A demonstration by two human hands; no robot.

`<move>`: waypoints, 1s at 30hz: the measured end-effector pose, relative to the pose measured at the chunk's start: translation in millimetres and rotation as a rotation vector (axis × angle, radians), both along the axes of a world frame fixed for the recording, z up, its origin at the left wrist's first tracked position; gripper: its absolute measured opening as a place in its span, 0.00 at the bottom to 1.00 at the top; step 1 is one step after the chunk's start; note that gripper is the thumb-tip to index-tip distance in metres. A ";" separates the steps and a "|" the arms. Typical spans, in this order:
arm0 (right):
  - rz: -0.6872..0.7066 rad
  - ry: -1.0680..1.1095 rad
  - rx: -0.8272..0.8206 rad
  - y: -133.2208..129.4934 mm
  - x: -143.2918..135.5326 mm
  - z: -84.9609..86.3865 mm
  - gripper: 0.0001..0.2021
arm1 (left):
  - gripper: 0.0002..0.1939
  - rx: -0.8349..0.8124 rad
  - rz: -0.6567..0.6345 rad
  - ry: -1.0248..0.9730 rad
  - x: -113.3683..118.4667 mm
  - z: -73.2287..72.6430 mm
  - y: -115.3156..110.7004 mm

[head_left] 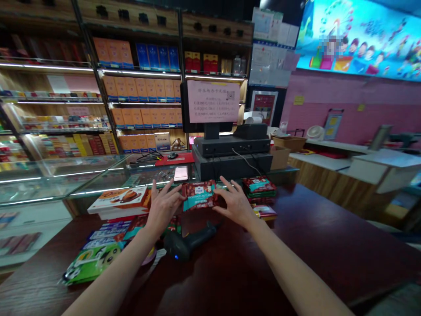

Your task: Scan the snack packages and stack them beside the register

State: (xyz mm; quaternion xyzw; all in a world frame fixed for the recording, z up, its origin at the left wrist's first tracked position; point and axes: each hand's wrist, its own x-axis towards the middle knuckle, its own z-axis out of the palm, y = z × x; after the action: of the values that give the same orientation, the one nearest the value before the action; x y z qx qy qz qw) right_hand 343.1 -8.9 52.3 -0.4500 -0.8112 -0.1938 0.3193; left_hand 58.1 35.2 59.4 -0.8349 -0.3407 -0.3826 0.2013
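A brown and teal chocolate bar packet (199,195), its label reading hazelnuts, is held up above the dark counter. My left hand (165,204) pinches its left end between thumb and forefinger, with the other fingers spread. At the right end my right hand (234,201) pinches it in the same way. Below the packet lies a black barcode scanner (187,241) with a blue light. Beyond my right hand is a stack of similar chocolate packets (259,186). Partly behind my left arm lie more packets, among them a green panda packet (88,263).
An orange and white Dove box (118,199) stands on the left of the wooden counter (315,237). Behind are a glass display case (95,177), a phone (180,174), a black register (232,156) with its monitor (212,103), and shelves of boxed goods.
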 end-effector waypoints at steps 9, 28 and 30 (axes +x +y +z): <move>-0.142 0.004 0.005 -14.4 63.4 3.9 0.22 | 0.08 -0.043 -0.114 0.045 72.7 7.7 18.5; -0.318 -0.026 -0.083 -8.6 195.0 1.0 0.21 | 0.04 -0.107 -0.249 -0.014 222.1 -8.4 56.8; -0.324 -0.028 -0.095 -5.0 205.1 -0.3 0.22 | 0.04 -0.117 -0.252 -0.010 232.6 -10.4 60.8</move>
State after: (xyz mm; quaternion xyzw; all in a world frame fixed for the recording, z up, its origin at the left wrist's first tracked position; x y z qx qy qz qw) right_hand 548.2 -13.9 52.0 -0.5869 -0.7405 -0.2103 0.2510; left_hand 290.7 96.0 49.0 -0.8795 -0.2558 -0.3883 0.1009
